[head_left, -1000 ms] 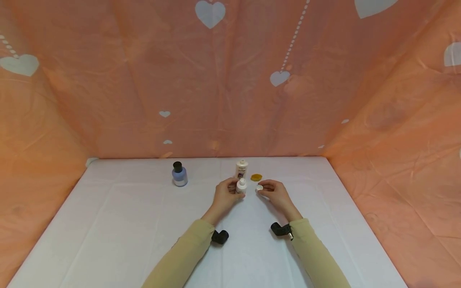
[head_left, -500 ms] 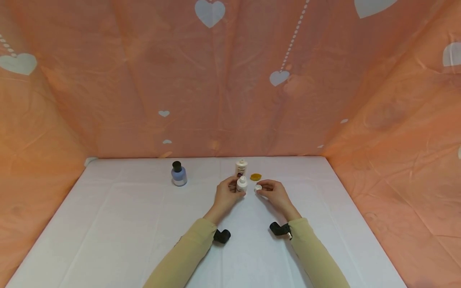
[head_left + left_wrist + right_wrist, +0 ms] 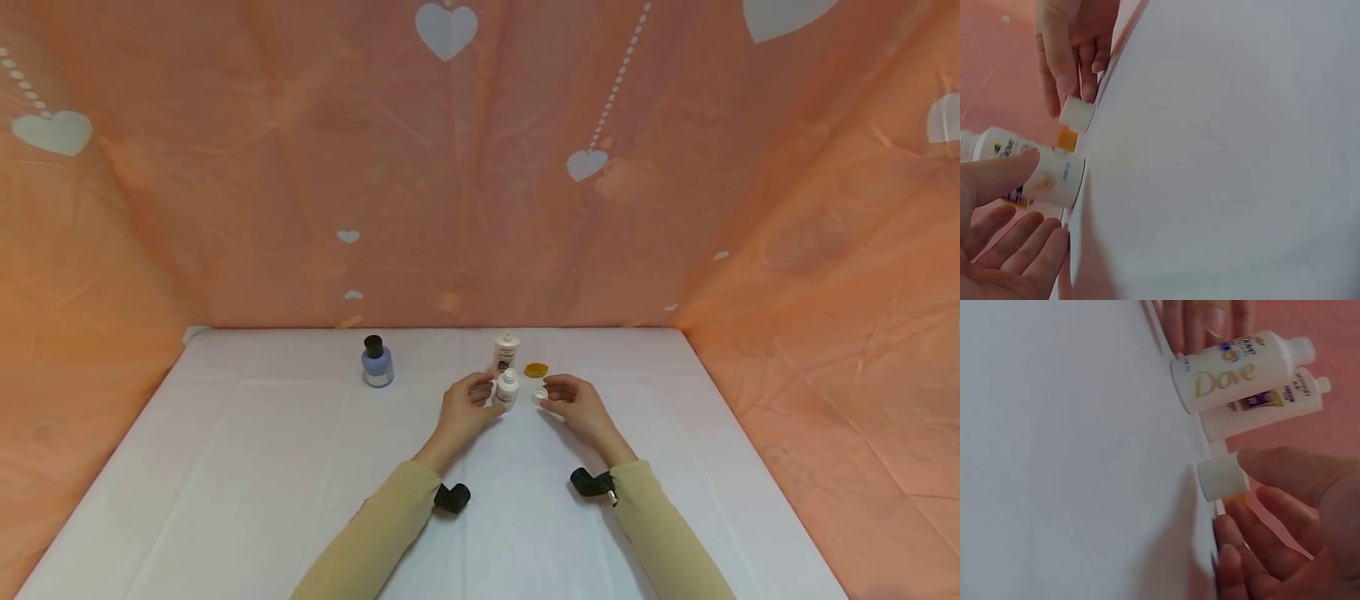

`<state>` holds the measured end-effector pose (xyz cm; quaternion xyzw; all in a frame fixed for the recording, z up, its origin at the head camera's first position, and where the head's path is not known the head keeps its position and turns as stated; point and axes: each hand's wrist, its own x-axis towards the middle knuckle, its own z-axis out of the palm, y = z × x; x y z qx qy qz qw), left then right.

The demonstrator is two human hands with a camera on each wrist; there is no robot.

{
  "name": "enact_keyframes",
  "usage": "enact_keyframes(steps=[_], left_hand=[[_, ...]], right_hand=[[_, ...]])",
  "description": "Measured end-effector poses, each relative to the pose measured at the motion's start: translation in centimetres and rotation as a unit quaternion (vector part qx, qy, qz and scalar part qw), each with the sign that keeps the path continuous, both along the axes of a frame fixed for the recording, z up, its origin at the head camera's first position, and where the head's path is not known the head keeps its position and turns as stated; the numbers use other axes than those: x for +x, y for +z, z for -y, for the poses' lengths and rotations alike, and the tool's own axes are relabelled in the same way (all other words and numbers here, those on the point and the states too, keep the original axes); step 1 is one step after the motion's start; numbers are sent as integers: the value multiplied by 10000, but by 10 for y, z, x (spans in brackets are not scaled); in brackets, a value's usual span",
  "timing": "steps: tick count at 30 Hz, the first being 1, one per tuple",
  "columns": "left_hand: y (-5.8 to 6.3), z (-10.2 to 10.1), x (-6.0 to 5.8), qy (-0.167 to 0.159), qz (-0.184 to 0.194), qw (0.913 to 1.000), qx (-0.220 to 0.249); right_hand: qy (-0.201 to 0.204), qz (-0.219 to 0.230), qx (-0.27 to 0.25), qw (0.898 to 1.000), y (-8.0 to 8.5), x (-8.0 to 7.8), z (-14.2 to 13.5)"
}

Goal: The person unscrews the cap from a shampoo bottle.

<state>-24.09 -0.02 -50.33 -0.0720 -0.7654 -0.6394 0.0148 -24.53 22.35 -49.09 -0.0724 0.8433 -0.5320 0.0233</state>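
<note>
A small white Dove bottle (image 3: 507, 390) with a bare neck stands upright on the table. My left hand (image 3: 461, 408) is beside it, the thumb (image 3: 1004, 172) lying against its side and the other fingers loosely spread apart from it. To the bottle's right, a white cap (image 3: 1222, 477) sits on the table. The thumb of my right hand (image 3: 582, 410) touches or nearly touches this cap, while the remaining fingers stay relaxed and away from it. Just behind the small bottle is a taller cream bottle (image 3: 507, 348), also without a cap, partly covered in the head view.
A yellow cap-like piece (image 3: 536, 370) lies behind the white cap. Farther left stands a blue bottle (image 3: 377, 367) with a black top. Orange curtain with pale hearts surrounds the white-covered table (image 3: 247, 467) at the back and sides.
My left fingers have loosened from around the small bottle and shifted slightly left. My right fingers have opened away from the white cap, which now sits lower, on the table.
</note>
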Motion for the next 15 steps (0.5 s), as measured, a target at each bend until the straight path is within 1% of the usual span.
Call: enact_keyframes(steps=[3,6,9,12,15], left_hand=[[0,8,3,-39,78,10000,46],[-1,16,8,-115,159,9996,211],[-1,25,14,-205,224,9990,338],[-1,33,20,-290,208,9986,392],[1,42,27,-341,235,9982,423]], right_hand=[[81,108,-120,9998,5,5,-5],[227,235,-283,9991,10,9,-9],[437,354,-473,9973,15,14,-13],[635,380,-656,9951,22,19,-17],[940,392,-937,9904,28,25,-19]])
